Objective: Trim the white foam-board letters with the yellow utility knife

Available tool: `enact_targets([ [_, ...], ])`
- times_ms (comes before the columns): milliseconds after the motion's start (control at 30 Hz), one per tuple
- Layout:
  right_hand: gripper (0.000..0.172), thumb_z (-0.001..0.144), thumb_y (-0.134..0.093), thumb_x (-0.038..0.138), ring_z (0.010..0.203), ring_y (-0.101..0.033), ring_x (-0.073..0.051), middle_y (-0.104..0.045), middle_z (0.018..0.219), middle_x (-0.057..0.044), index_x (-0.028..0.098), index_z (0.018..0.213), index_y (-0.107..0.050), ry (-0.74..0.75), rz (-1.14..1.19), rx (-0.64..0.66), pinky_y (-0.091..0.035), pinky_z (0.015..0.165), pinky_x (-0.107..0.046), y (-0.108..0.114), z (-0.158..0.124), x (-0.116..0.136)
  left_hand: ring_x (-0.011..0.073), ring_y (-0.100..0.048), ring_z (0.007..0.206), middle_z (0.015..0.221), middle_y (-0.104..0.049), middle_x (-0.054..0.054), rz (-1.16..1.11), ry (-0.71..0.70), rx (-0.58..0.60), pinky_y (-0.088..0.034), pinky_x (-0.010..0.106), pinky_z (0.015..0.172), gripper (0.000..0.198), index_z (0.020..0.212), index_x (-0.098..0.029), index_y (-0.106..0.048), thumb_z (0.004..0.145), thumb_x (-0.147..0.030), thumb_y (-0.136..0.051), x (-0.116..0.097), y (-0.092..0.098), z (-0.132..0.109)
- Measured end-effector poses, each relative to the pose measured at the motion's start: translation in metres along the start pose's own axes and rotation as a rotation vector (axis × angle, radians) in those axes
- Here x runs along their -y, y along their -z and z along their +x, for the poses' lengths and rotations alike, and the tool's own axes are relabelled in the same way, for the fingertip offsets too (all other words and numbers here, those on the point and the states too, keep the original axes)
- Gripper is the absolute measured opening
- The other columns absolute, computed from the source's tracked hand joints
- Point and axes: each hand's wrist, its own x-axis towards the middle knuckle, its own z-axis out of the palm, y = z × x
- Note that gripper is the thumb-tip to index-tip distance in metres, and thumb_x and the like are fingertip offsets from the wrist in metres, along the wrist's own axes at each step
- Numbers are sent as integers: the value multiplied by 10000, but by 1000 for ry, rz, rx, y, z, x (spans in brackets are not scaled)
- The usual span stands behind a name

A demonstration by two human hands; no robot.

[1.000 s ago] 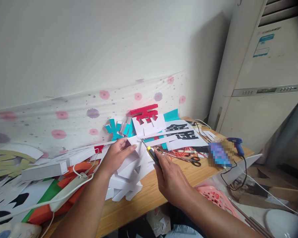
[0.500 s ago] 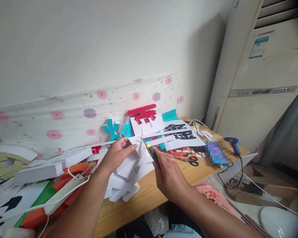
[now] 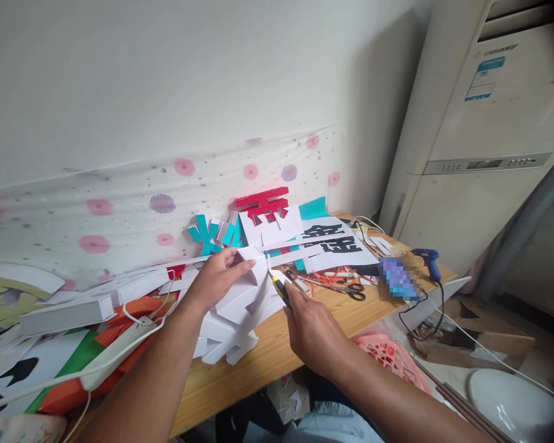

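My left hand (image 3: 216, 277) pinches the end of a long white strip (image 3: 304, 241) and rests on a white foam cut-out character (image 3: 233, 320) lying on the wooden table (image 3: 277, 351). My right hand (image 3: 311, 329) is closed round a yellow and black utility knife (image 3: 281, 289). The knife's blade points up at the strip, just right of my left fingers. The white strip runs off to the right over the printed sheets.
Red (image 3: 262, 203) and teal (image 3: 207, 237) cut-out characters lean on the flowered sheet at the wall. Printed sheets (image 3: 336, 243), scissors (image 3: 353, 289), a blue glue gun (image 3: 428, 258) and a white power strip (image 3: 120, 354) lie around. A pink basket (image 3: 391, 357) and an air conditioner (image 3: 484, 141) stand right.
The knife tip has come slightly down and left along the strip, closer to my left fingers. The view has shifted a little; both hands keep their grip.
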Motion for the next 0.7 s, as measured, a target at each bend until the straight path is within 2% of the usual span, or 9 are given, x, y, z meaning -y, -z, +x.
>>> enact_targets([
  [167, 613, 1080, -451, 156, 1263, -765, -370, -694, 1482, -296, 9, 1674, -423, 22, -21, 24, -614, 1071, -469, -1, -5, -3, 375, -762, 1216, 1290, -814, 141, 9, -9, 11, -573, 508, 1060, 622, 1213, -208, -781, 811, -664, -916, 3, 1, 2],
  [300, 580, 1085, -469, 161, 1228, -777, -344, -734, 1435, -253, 54, 1655, -457, -16, -17, 49, -612, 1035, -419, -2, -8, -3, 377, -769, 1203, 1291, -815, 138, 9, -20, 16, -576, 509, 1051, 614, 1216, -214, -784, 822, -669, -906, 5, 0, 3],
  [700, 535, 1116, -449, 219, 1148, -782, -350, -765, 1353, -234, 55, 1625, -464, -77, 12, 96, -565, 945, -397, -6, -10, -7, 368, -739, 1272, 1352, -796, 140, 55, -8, 35, -549, 509, 1104, 661, 1244, -209, -773, 808, -686, -910, -2, -6, 6],
])
